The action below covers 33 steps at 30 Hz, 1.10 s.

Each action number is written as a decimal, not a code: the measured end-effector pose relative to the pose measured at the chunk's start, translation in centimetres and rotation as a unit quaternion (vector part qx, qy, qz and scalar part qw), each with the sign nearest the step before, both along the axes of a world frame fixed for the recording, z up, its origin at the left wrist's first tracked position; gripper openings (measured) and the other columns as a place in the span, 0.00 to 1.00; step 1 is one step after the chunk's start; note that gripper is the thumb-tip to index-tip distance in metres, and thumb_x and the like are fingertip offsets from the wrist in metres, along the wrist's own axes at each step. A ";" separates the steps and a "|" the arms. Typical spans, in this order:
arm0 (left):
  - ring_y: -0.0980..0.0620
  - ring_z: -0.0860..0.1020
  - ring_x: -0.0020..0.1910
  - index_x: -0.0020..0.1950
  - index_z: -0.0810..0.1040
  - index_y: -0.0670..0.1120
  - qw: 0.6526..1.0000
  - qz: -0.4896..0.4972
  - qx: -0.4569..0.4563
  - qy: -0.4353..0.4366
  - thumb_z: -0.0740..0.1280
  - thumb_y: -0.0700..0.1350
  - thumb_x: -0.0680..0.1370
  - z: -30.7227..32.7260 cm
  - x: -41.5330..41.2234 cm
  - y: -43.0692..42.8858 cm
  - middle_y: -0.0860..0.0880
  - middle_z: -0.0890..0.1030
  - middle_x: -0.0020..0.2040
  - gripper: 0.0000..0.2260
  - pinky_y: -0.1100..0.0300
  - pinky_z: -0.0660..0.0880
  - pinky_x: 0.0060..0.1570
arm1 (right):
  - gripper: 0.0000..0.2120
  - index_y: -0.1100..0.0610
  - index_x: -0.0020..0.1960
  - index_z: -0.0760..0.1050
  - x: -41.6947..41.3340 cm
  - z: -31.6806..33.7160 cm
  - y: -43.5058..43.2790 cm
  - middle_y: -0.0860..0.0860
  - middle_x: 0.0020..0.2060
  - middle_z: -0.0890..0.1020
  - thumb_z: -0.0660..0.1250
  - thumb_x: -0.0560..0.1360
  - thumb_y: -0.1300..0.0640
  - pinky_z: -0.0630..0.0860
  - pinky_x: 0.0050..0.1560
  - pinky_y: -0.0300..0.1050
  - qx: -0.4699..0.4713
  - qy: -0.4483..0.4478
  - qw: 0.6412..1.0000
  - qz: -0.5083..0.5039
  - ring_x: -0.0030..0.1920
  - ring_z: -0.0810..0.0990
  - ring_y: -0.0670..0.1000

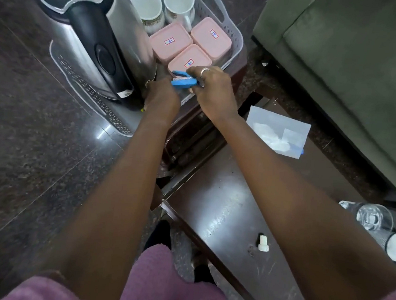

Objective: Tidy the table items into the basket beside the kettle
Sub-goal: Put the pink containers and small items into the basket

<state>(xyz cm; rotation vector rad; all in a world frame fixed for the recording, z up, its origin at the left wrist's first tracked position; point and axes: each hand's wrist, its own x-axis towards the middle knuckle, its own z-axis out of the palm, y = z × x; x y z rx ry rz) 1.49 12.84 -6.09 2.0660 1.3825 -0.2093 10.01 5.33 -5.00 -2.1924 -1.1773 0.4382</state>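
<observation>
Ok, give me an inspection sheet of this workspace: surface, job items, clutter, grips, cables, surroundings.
Surface: dark wooden table, glossy and scuffed.
Job's things: basket beside the kettle holds two white mugs and three pink tubs; blue stapler is at its near rim; clear pouch and small white cap lie on the table.
Clutter: glass at the far right.
Grips: right hand holds the blue stapler; left hand is at the stapler's front end, fingers hidden, hold unclear.
Cables: nothing seen.
Surroundings: green sofa on the right, dark stone floor.
</observation>
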 end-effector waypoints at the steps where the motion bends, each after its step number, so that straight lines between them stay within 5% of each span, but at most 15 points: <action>1: 0.36 0.69 0.65 0.72 0.64 0.49 1.000 0.008 -0.005 0.013 0.59 0.43 0.80 -0.1 0.2 0.1 0.37 0.72 0.65 0.20 0.50 0.69 0.62 | 0.19 0.61 0.60 0.76 0.0 0.0 0.3 0.60 0.55 0.81 0.68 0.70 0.69 0.70 0.60 0.43 -0.013 0.003 1.000 0.001 0.57 0.76 0.57; 9: 0.36 0.70 0.63 0.66 0.69 0.38 0.994 0.098 0.039 -0.036 0.57 0.34 0.78 -0.3 -0.3 -0.8 0.35 0.71 0.64 0.16 0.48 0.69 0.61 | 0.18 0.58 0.59 0.78 0.1 -0.5 1.0 0.59 0.54 0.79 0.65 0.71 0.68 0.70 0.58 0.36 -0.038 0.052 0.997 -0.051 0.53 0.78 0.52; 12: 0.38 0.71 0.62 0.61 0.71 0.36 0.985 0.119 0.073 -0.099 0.55 0.31 0.76 -0.4 -0.8 -1.1 0.36 0.72 0.62 0.15 0.53 0.68 0.59 | 0.19 0.57 0.57 0.79 0.2 -0.3 1.8 0.58 0.53 0.81 0.62 0.69 0.69 0.71 0.58 0.40 -0.074 0.052 0.996 -0.022 0.54 0.78 0.54; 20: 0.43 0.68 0.67 0.70 0.68 0.41 0.962 0.136 0.139 -0.194 0.55 0.25 0.72 -0.3 -1.9 -4.2 0.41 0.68 0.69 0.28 0.60 0.62 0.65 | 0.14 0.62 0.50 0.81 -0.7 0.2 2.8 0.61 0.49 0.82 0.61 0.69 0.65 0.74 0.51 0.49 -0.158 0.058 0.979 0.116 0.52 0.78 0.59; 27: 0.40 0.71 0.63 0.64 0.72 0.36 0.948 0.042 0.169 -0.267 0.54 0.23 0.68 -1.0 -2.3 -10.6 0.35 0.71 0.64 0.26 0.63 0.60 0.65 | 0.15 0.67 0.49 0.79 -0.8 -1.7 -4.4 0.60 0.53 0.81 0.57 0.69 0.73 0.68 0.60 0.44 0.022 -0.006 0.998 -0.066 0.58 0.74 0.59; 33: 0.43 0.70 0.63 0.63 0.74 0.39 0.968 -0.081 0.068 -0.226 0.57 0.25 0.72 -4.3 -3.0 -18.0 0.39 0.72 0.64 0.22 0.65 0.61 0.64 | 0.17 0.64 0.52 0.79 -1.9 -5.6 -15.3 0.59 0.56 0.80 0.57 0.69 0.73 0.68 0.61 0.45 -0.064 0.026 0.984 -0.163 0.60 0.74 0.59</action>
